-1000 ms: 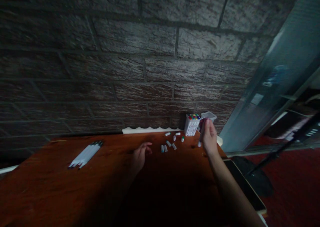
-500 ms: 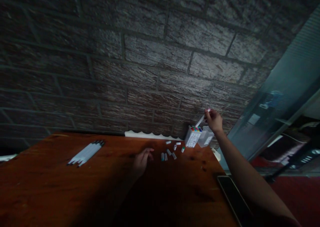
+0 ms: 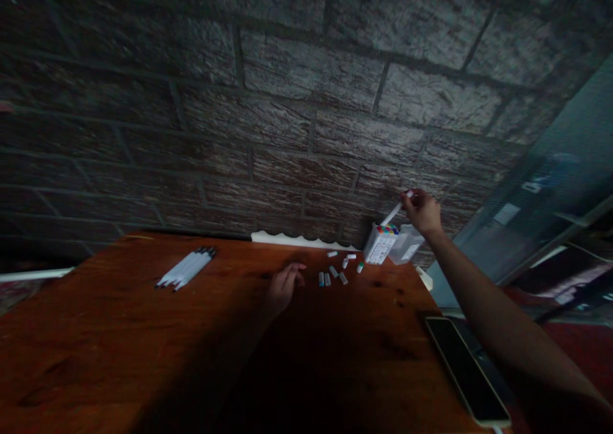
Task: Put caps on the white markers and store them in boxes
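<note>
My right hand (image 3: 424,212) pinches the upper end of a white marker (image 3: 392,214). The marker slants, its lower end at the top of a marker case (image 3: 380,246) packed with colourful-ended markers. Beside that case stands a clear plastic cover (image 3: 407,244), partly behind it. My left hand (image 3: 283,286) rests on the wooden table (image 3: 119,338), fingers loosely stretched and holding nothing. Just to its right lie several small marker caps (image 3: 334,271), mostly white or grey, one with a green end (image 3: 360,267).
A row of white markers with dark ends (image 3: 186,268) lies on the left of the table. A phone (image 3: 467,370) lies at the right edge, below my right forearm. A brick-patterned wall (image 3: 282,127) rises behind, with a white wavy-edged strip (image 3: 301,240) along its foot.
The view has shifted, so everything on the table appears higher and further right. My right hand still holds the marker at the case. My left hand stays by the caps.
</note>
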